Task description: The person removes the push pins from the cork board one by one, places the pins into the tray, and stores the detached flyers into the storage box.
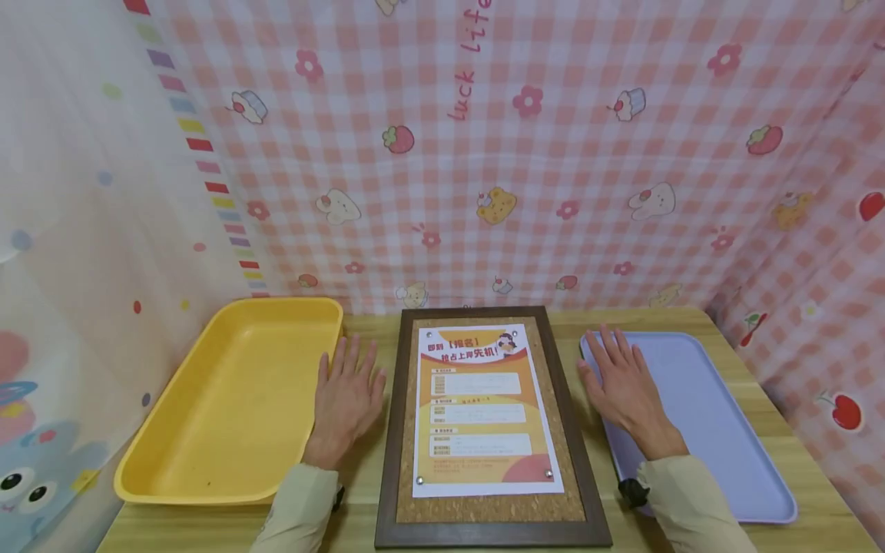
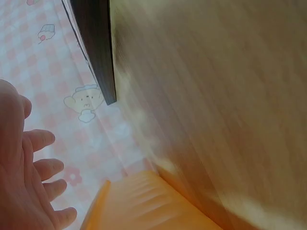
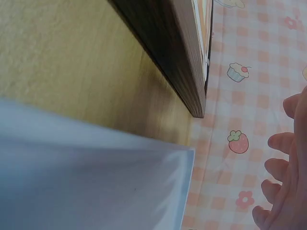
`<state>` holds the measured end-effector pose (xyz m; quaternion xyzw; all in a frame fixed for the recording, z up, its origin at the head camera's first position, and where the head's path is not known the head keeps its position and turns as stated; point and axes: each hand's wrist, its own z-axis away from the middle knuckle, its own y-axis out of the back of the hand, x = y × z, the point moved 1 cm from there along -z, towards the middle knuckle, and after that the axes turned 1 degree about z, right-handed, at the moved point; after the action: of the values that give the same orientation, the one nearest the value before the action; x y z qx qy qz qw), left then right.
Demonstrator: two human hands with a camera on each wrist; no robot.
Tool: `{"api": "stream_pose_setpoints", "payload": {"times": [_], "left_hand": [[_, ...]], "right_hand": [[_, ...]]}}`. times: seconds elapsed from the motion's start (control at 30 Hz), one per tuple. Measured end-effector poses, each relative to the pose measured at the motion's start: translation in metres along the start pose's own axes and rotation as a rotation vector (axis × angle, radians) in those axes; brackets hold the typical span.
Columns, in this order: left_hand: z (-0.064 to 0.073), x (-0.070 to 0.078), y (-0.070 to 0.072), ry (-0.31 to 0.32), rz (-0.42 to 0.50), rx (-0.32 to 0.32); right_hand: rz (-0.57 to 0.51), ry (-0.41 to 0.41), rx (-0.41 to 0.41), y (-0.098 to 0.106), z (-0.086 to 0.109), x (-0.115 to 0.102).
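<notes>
Two bare hands flank a framed cork board (image 1: 501, 509), which lies face up on the wooden bench (image 1: 359, 522) between two trays, its far end near the bench's far edge. We judge the step in hand to be a ready pose, with nothing being worked: the left hand (image 1: 346, 405) and the right hand (image 1: 629, 392) are both released, palms down, fingers extended and slightly spread, grasping nothing. The left appears over the right rim of the yellow tray (image 1: 221, 415), the right over the left edge of the lavender tray (image 1: 698, 415); we cannot tell whether either touches what lies beneath. To handle the board or its poster (image 1: 484, 418), we judge, the next move calls for bringing the hands inward and curling the fingers on the frame or on a single pin. By count we find one board, one printed poster on it, four round-headed pins (image 1: 419, 481), one near each corner of the sheet, and two trays: the yellow along the bench's left side, the lavender near its far right corner. We see nothing loose in either tray beyond a small dark speck (image 1: 209, 484) in the yellow one.
</notes>
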<state>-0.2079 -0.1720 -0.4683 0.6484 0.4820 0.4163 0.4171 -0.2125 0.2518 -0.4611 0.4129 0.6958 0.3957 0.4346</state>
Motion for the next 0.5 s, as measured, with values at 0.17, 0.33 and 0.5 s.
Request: {"api": "stream_pose_setpoints", "payload": {"times": [0.17, 0.33, 0.5], "left_hand": [[0.000, 0.004, 0.001, -0.022, 0.027, 0.012], [-0.002, 0.012, 0.001, -0.067, 0.042, 0.005], [-0.003, 0.022, 0.000, -0.127, 0.055, -0.023]], "right_hand": [[-0.001, 0.020, -0.008, 0.001, -0.002, -0.001], [-0.051, 0.083, -0.012, 0.000, -0.008, -0.006], [-0.120, 0.114, -0.045, -0.003, -0.017, -0.011]]}}
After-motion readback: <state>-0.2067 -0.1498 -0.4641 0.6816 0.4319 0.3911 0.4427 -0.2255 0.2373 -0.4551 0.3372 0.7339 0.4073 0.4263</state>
